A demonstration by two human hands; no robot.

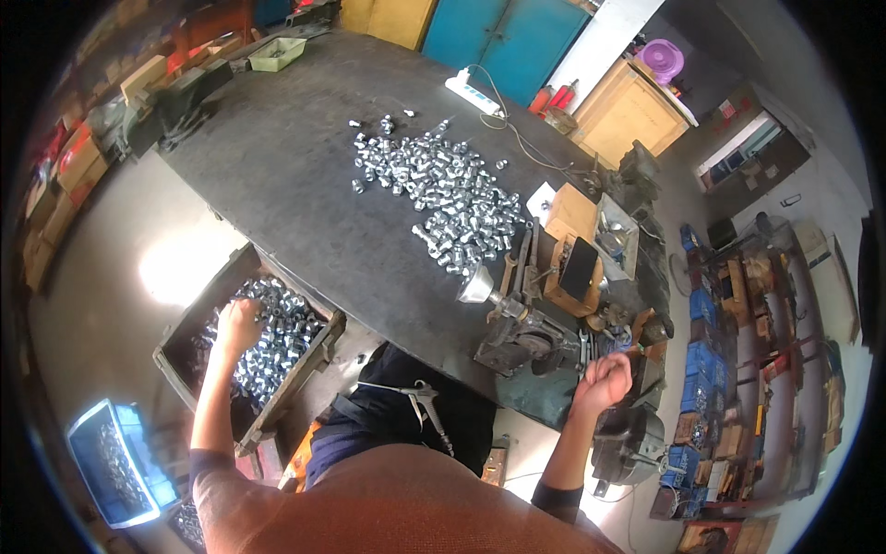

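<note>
Fittings (pixel 441 189) on bench (pixel 286 148), crate (pixel 185 355) left.

Cardboard boxes (pixel 78 157), brown and tan, stand stacked along the far left wall; a small tan carton (pixel 572 212) sits at the worktop's (pixel 305 166) right edge beside a white paper slip (pixel 540 198); blue crates (pixel 701 369) line the right-hand shelves; no screens show.
</note>
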